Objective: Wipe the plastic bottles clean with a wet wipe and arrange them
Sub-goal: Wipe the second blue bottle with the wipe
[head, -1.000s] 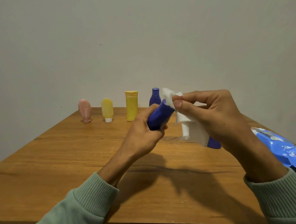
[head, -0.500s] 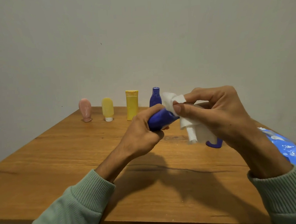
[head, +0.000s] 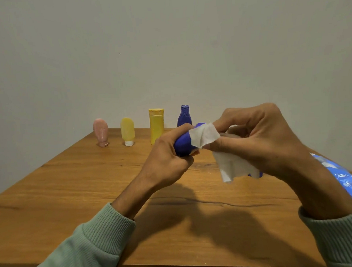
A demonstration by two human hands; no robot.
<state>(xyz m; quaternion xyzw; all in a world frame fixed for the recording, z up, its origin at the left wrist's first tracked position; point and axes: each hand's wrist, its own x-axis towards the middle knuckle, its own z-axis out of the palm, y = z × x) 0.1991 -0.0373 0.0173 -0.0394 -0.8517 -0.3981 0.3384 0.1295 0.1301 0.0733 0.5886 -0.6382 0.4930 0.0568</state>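
Note:
My left hand grips a blue plastic bottle above the middle of the wooden table; most of the bottle is hidden in my fist. My right hand pinches a white wet wipe against the bottle's exposed end, and the wipe's loose tail hangs down below my palm. At the table's far edge stand a pink bottle, a pale yellow bottle, a tall yellow bottle and a dark blue bottle in a row.
A blue wet-wipe pack lies at the right edge of the table. A small bit of another blue object shows under my right hand, mostly hidden. A plain wall rises behind the table.
My right hand has shifted the wipe along the bottle, folding it over the bottle's end. The bottle has tilted flatter in my left hand. The bottles in the row stay still.

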